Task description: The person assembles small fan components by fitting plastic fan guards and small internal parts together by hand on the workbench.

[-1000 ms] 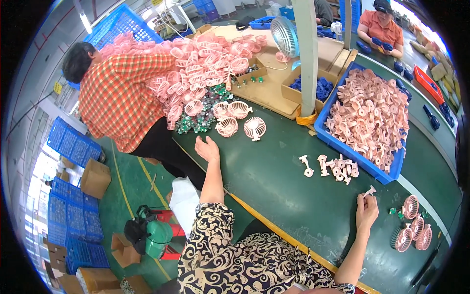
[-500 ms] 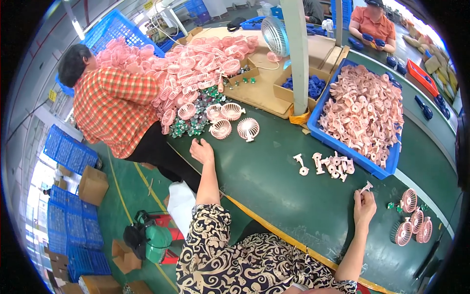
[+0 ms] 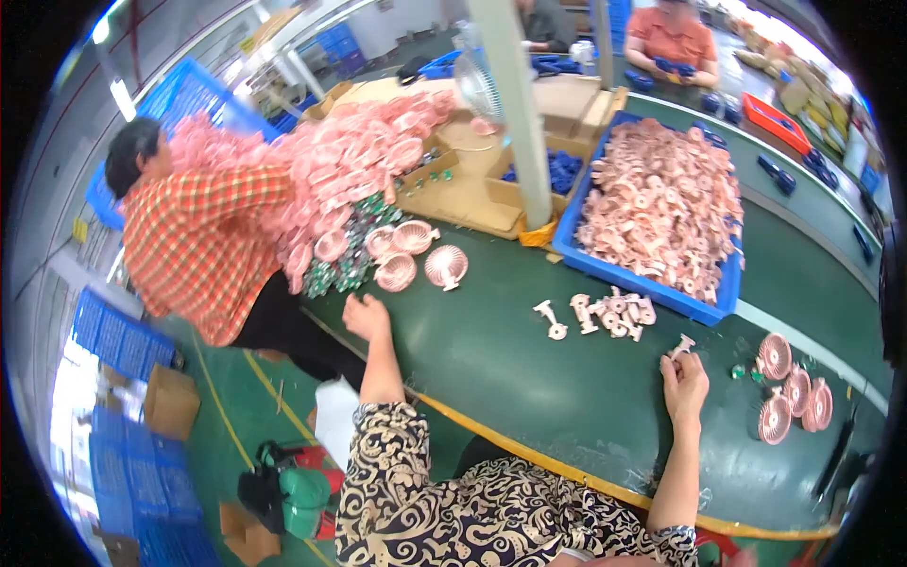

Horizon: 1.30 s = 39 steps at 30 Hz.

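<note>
Over the table's near left part, my left hand [image 3: 367,318] is held with its fingers loosely bent and somewhat apart, and nothing shows in it. Just beyond it lie several round pink fan cages [image 3: 396,272], one with its short stem toward me [image 3: 446,267]. My right hand [image 3: 685,386] pinches a small pink plastic bracket [image 3: 682,346] between thumb and fingers, above the green tabletop. Loose brackets of the same pink [image 3: 619,314] lie beyond and left of that hand. Right of it are more pink fan cages [image 3: 796,392] and a small green piece [image 3: 738,372].
A blue crate [image 3: 727,298] heaped with pink brackets stands beyond my right hand. A post [image 3: 515,123] rises from the table beside a box of blue parts [image 3: 557,170]. Far left, a co-worker in a checked shirt [image 3: 203,241] reaches into heaped pink cages [image 3: 354,142].
The whole view has shifted, so most things stand farther left in it and the picture is blurrier. Both hands keep nearly the same places over the table; the bracket remains in my right hand.
</note>
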Available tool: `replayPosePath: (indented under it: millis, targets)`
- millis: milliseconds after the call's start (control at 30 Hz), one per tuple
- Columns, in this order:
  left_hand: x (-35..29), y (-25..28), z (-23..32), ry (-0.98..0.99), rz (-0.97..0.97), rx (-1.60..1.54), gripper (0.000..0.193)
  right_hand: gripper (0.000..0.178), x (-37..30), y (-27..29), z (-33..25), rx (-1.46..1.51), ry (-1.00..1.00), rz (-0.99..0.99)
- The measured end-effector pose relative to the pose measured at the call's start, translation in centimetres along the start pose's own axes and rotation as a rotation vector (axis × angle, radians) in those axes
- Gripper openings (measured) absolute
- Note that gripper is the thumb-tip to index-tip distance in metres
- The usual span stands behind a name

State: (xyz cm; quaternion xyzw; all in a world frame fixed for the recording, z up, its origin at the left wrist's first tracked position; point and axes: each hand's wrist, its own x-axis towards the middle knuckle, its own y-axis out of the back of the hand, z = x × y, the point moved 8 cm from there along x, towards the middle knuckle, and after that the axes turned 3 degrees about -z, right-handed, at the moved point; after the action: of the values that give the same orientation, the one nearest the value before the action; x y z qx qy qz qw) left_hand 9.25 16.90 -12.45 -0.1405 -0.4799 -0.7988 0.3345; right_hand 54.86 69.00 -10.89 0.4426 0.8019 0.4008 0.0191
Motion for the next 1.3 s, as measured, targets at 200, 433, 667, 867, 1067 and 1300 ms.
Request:
replayPosePath:
  millis: [200, 433, 667, 867, 1067, 1300]
  targets:
    - [-1.3, -1.8, 0.4, -0.033, -0.130, -0.033, 0.041, 0.019, -0.2, 0.9, 0.8, -0.055, 0.009, 0.035]
    - [2.2, -3.0, -4.7, -0.017, -0.102, -0.004, 0.041, 0.018, 0.0, 0.8, 0.1, 0.063, 0.038, 0.082]
    - [2.0, -4.3, -4.2, 0.023, -0.143, 0.030, 0.049, 0.019, 0.0, 0.4, 0.8, 0.066, 0.027, 0.035]
    - [2.0, -3.9, -4.2, 0.007, -0.141, 0.034, 0.049, 0.019, 0.1, 0.5, 0.3, 0.063, 0.029, 0.011]
    - [1.3, -3.5, -3.5, 0.012, -0.174, 0.063, 0.047, 0.019, -0.1, 0.5, 0.4, 0.055, 0.024, 0.018]
    - [1.0, -3.0, -2.4, -0.029, -0.181, 0.167, 0.042, 0.018, 0.0, 0.8, 0.4, 0.037, 0.042, 0.032]
